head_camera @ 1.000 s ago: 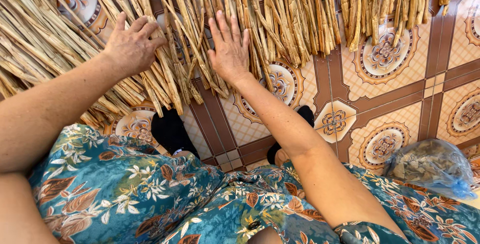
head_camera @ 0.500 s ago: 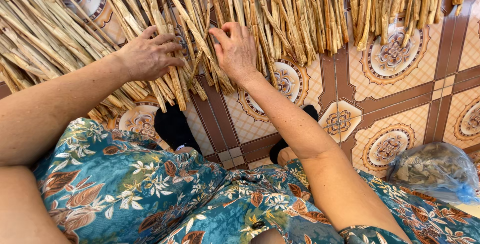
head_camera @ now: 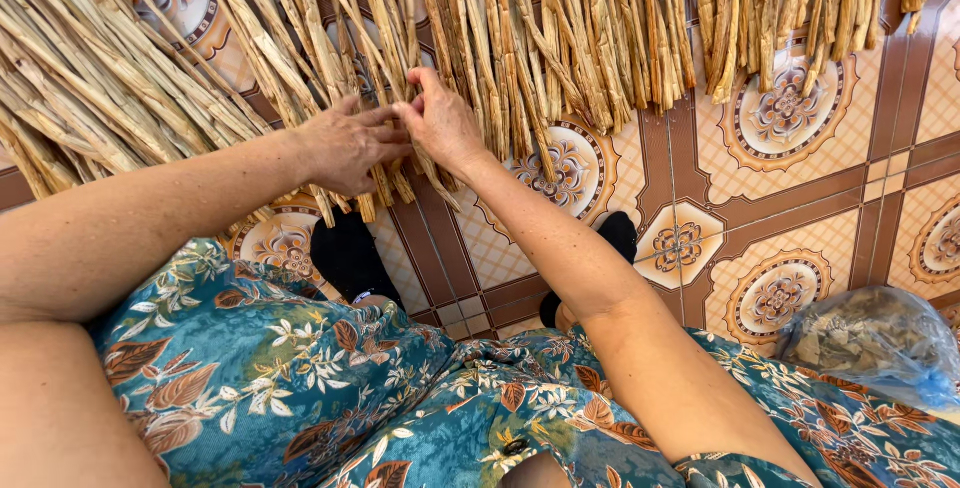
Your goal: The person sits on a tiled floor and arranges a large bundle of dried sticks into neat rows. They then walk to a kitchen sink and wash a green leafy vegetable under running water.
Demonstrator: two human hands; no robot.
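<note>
While both hands sit on the dried reed strips [head_camera: 300, 68], they've closed in vs a sec ago: then they lay flat and apart on the pile, now they meet at its near edge. Left hand [head_camera: 345, 148] rests palm-down on the strip ends, fingers slightly spread, not clearly clamped on anything. Right hand [head_camera: 440, 123] has thumb and forefinger pinched together on what looks like one strip or a few; exact count hidden. Judgement: shift from pressing/spreading the pile to picking out individual strips.

Strips lie on the tiled floor [head_camera: 800, 208], fanned across the top of view, ends pointing toward the person. Left part is bunched and angled, right part hangs straighter.

Counts: 2 hands, both the person's own. Strips: too many to count, dozens at least. 2 dark feet/slippers [head_camera: 345, 253] showing past the floral dress [head_camera: 300, 368], just below the strip ends. 1 clear plastic bag [head_camera: 880, 343] w/ brownish contents, lower right, well apart from the hands.
</note>
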